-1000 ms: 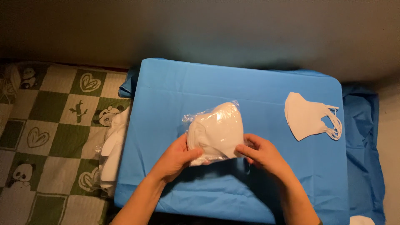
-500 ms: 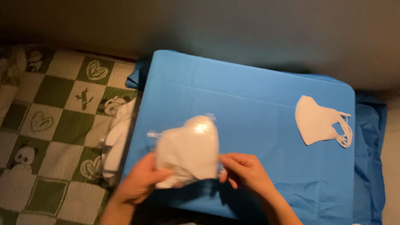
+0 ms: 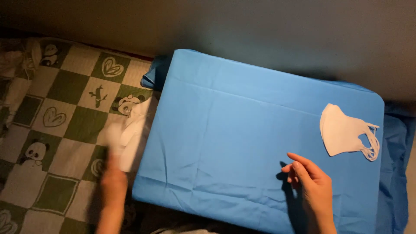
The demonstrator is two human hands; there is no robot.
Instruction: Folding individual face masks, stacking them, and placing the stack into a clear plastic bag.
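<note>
Checked green-and-cream blanket [image 3: 65,130] with hearts and pandas at left; blue cloth [image 3: 242,143] mid-frame; grey wall [image 3: 260,30] along the top.

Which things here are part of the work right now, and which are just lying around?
In the work:
- left hand, blurred, at the pile of bagged masks on the checked blanket
- right hand, empty, over the blue cloth
- loose white mask on the cloth, apart from both hands

Lying about:
- checked blanket with pandas and hearts
- grey wall
</note>
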